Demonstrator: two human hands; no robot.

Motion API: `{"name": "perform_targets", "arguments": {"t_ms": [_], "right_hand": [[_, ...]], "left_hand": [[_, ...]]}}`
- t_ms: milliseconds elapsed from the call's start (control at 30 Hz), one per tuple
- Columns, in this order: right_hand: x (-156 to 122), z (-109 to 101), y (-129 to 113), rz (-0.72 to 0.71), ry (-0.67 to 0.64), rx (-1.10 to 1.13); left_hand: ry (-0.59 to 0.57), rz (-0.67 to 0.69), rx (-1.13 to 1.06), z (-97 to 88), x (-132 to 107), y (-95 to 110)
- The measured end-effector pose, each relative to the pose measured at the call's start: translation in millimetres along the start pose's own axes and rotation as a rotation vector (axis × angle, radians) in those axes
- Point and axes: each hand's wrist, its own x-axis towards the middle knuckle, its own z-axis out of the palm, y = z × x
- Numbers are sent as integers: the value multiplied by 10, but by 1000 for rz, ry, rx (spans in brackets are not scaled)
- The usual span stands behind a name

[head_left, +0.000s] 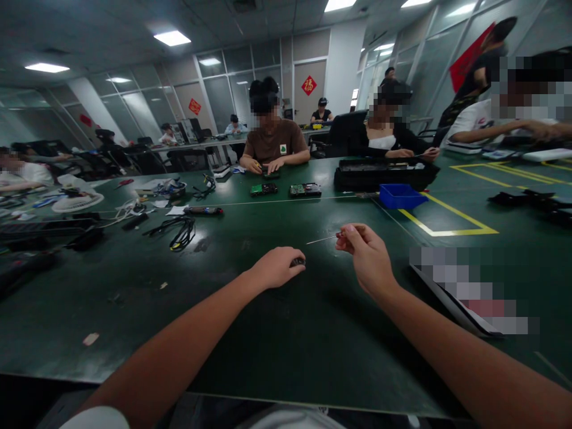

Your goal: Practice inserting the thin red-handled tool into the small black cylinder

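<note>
My left hand is closed around a small dark part on the green table, and only its end shows between thumb and fingers. Its kind I cannot make out. To the right, raised a little over the table, my right hand pinches a thin screwdriver by its reddish handle. The slim metal shaft points left, toward the space above my left hand, and its tip touches nothing.
Two hard drives lie across the table before a person in brown. A blue bin stands by a black tool bag. Black cables lie left, a blurred-out booklet right. Other people work around the table.
</note>
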Motion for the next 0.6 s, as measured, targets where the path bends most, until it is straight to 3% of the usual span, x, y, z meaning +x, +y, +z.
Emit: {"name": "perform_targets", "arguments": {"t_ms": [133, 267, 433, 500, 600], "right_hand": [[5, -14, 28, 4, -17, 11], [8, -8, 32, 16, -13, -1], [13, -1, 42, 9, -24, -21], [20, -7, 59, 3, -36, -40], [32, -18, 89, -11, -55, -72]], "left_hand": [[156, -103, -255, -141, -58, -141], [310, -298, -587, -285, -144, -373], [657, -515, -1163, -567, -407, -739], [785, -603, -1279, -722, -568, -898], [921, -724, -1274, -960, -862, -1140]]}}
